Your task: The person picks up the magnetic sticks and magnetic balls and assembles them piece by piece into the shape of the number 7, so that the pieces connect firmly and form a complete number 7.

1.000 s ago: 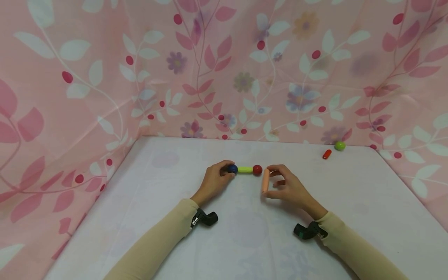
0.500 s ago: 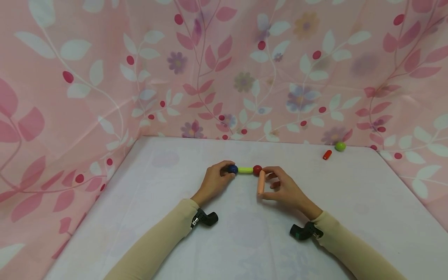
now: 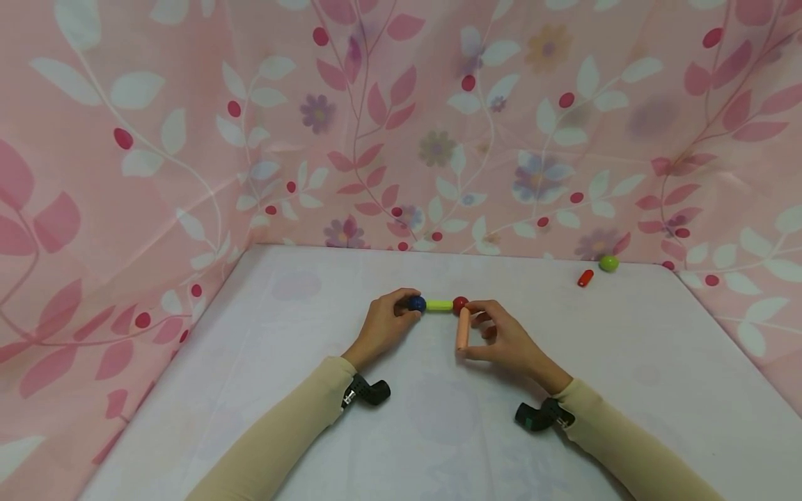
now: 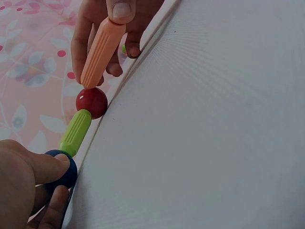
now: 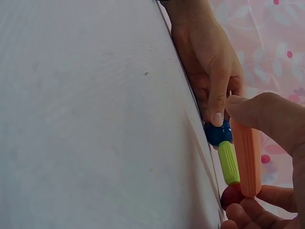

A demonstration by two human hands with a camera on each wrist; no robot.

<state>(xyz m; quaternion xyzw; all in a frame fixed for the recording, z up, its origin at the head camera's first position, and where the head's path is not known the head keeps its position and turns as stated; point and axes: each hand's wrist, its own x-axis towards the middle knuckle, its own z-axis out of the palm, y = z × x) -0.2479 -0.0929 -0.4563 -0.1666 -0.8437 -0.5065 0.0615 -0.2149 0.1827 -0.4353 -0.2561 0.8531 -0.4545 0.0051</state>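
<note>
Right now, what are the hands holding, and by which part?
The left hand grips the shiny dark-blue ball around its sides; the right hand pinches the ribbed pale-orange rod lengthwise, thumb at one end, finger at the other.

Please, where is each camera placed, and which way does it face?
Head: worn on the head, facing forward and down at the tabletop; left hand, right hand and sleeves show.
Left wrist: worn there, facing the blue ball the left hand holds; both hands show.
Right wrist: worn there, facing the orange stick the right hand holds; both hands show.
Shared by both wrist views: red ball, green stick.
</note>
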